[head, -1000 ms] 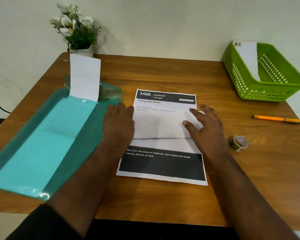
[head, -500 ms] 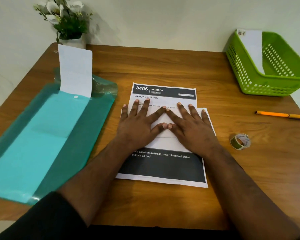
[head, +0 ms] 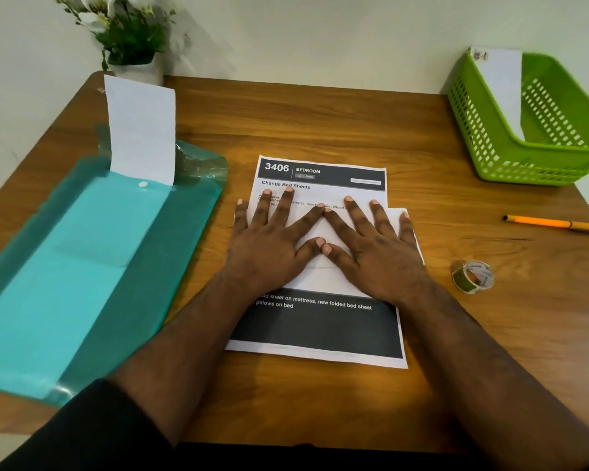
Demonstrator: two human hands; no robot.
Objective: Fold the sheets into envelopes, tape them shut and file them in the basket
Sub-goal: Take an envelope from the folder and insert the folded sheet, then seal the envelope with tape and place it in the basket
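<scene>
A folded white sheet (head: 323, 282) lies on a printed task card (head: 320, 329) in the middle of the wooden table. My left hand (head: 269, 243) and my right hand (head: 371, 246) press flat on the folded sheet, fingers spread, forefingers and thumbs touching tip to tip. A roll of clear tape (head: 473, 277) sits to the right of my right hand. At the back right stands a green basket (head: 538, 161) with a folded white envelope (head: 500, 86) leaning inside it.
A teal plastic folder (head: 82, 266) covers the table's left side, with a white folded sheet (head: 140, 130) sticking out of its top. An orange pen (head: 555, 223) lies at the right edge. A potted plant (head: 130, 35) stands at the back left by the wall.
One second ago my hands were apart at the sheet's sides. They came together and flattened onto the folded sheet. Since half a second ago they have barely moved.
</scene>
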